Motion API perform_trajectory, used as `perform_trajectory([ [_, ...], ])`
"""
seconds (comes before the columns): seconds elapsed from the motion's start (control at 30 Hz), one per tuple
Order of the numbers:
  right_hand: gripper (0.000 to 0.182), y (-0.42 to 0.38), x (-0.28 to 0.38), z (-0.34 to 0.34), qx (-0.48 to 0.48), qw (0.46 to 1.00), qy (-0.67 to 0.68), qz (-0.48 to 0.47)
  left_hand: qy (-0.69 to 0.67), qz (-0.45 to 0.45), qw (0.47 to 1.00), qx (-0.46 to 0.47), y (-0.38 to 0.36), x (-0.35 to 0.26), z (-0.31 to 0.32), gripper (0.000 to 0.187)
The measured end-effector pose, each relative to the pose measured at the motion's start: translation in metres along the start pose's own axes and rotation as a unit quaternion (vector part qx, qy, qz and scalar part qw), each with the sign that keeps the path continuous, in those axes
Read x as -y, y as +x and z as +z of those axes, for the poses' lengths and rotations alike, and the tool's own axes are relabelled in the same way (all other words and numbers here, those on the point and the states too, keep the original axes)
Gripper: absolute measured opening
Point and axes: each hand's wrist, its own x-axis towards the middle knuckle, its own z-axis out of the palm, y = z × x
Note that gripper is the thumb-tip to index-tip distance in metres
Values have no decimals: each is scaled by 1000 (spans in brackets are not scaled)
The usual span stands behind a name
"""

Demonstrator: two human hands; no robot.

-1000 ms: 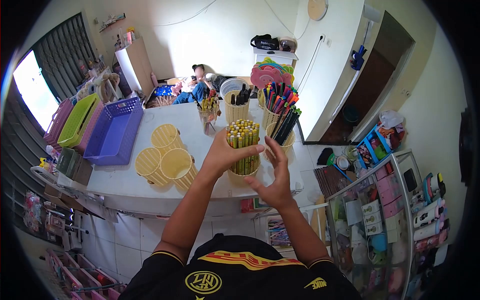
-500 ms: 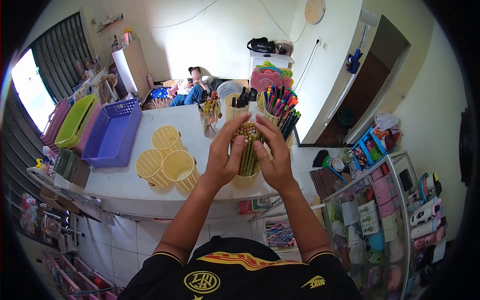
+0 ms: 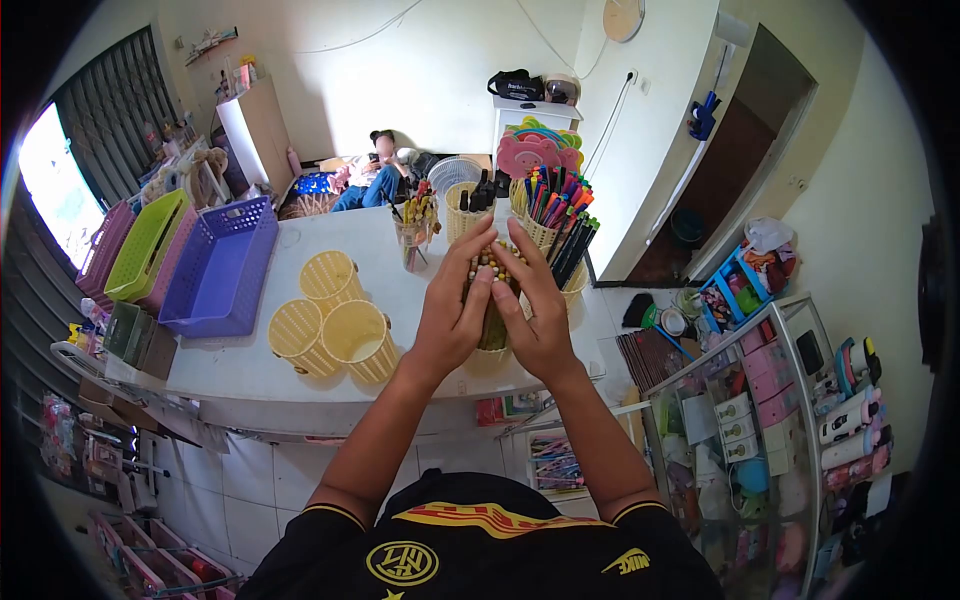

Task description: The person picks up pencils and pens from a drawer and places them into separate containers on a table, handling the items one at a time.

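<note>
Both of my hands are cupped around the upper part of a bundle of pencils (image 3: 493, 328) standing in a cream woven-look plastic cup (image 3: 488, 364) near the table's front edge. My left hand (image 3: 450, 315) presses from the left and my right hand (image 3: 545, 325) from the right, with fingertips almost meeting over the pencil ends. Just beyond my fingers stand a cup of colourful markers (image 3: 548, 212), a cup of black markers (image 3: 470, 205) and a clear cup with pens (image 3: 413, 235). Three cream cups (image 3: 358, 345) without visible contents are grouped left of my left hand.
Purple (image 3: 225, 270) and green (image 3: 150, 245) plastic baskets stand at the table's left end. A person (image 3: 375, 180) sits on the floor behind the white table (image 3: 250, 375). At the right is a glass display case (image 3: 740, 440) full of goods.
My hands have closed further over the pencils, drawing nearer each other and covering more of the bundle. The whole view has shifted slightly.
</note>
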Motion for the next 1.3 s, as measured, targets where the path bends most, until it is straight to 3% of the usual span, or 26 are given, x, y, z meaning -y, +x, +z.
perform_trajectory([
  [0.1, 47, 0, 1, 0, 9, 1000, -28, -10, 84, 34, 996, 15, 0, 0, -6, 43],
  [0.2, 53, -4, -2, 6, -7, 999, 34, 16, -6, 13, 999, -44, -2, -5, -3, 42],
  [0.27, 56, -8, -6, 7, -33, 995, 82, 42, 39, 41, 998, -30, -3, 5, -8, 43],
  [0.3, 59, -10, -9, 5, -27, 997, 57, 34, 84, 68, 994, -15, -3, 7, -10, 44],
  [0.43, 59, -14, -4, -1, -60, 998, -31, -13, 44, 42, 998, -27, -6, 5, -12, 48],
  [0.63, 53, -36, 6, -17, -122, 991, -45, -41, 20, 36, 998, -38, -13, 5, -7, 55],
  [0.7, 49, -58, 9, -27, -159, 985, -50, -42, 93, 128, 980, -121, -19, -1, -8, 55],
  [0.77, 45, -96, 4, -47, -200, 970, -80, -111, 121, 230, 958, -122, -41, 2, -11, 47],
  [0.83, 41, -134, 2, -74, -246, 958, -123, -76, 246, 284, 927, -24, -66, -8, -18, 36],
  [0.9, 37, -185, 6, -103, -293, 938, -181, -33, 271, 320, 906, 67, -81, -10, -18, 29],
  [0.97, 27, -245, 18, -124, -324, 928, -96, 160, 218, 302, 918, 136, -104, -6, -21, 28],
  [1.0, 27, -270, 22, -132, -344, 913, -116, 185, 206, 287, 919, 176, -111, -3, -19, 28],
  [1.03, 21, -291, 20, -141, -336, 886, -139, 290, 180, 284, 920, 199, -115, -3, -13, 28],
  [1.07, 18, -313, 16, -148, -323, 850, -151, 388, 190, 258, 904, 284, -114, -4, -8, 29],
  [1.1, 18, -339, 6, -154, -335, 836, -155, 406, 204, 231, 877, 367, -112, -5, -3, 29],
  [1.13, 20, -367, -10, -159, -334, 793, -118, 496, 198, 185, 867, 418, -110, -8, 9, 31],
  [1.17, 24, -398, -25, -159, -328, 745, -76, 576, 191, 185, 863, 430, -109, -12, 21, 31],
  [1.2, 24, -436, -42, -157, -335, 738, -74, 581, 249, 156, 839, 458, -110, -16, 35, 32],
  [1.27, 25, -516, -83, -149, -161, 711, -244, 640, 307, 128, 807, 488, -113, -13, 52, 33],
  [1.3, 25, -547, -102, -143, -164, 709, -242, 642, 343, 149, 798, 472, -119, -10, 54, 30],
])
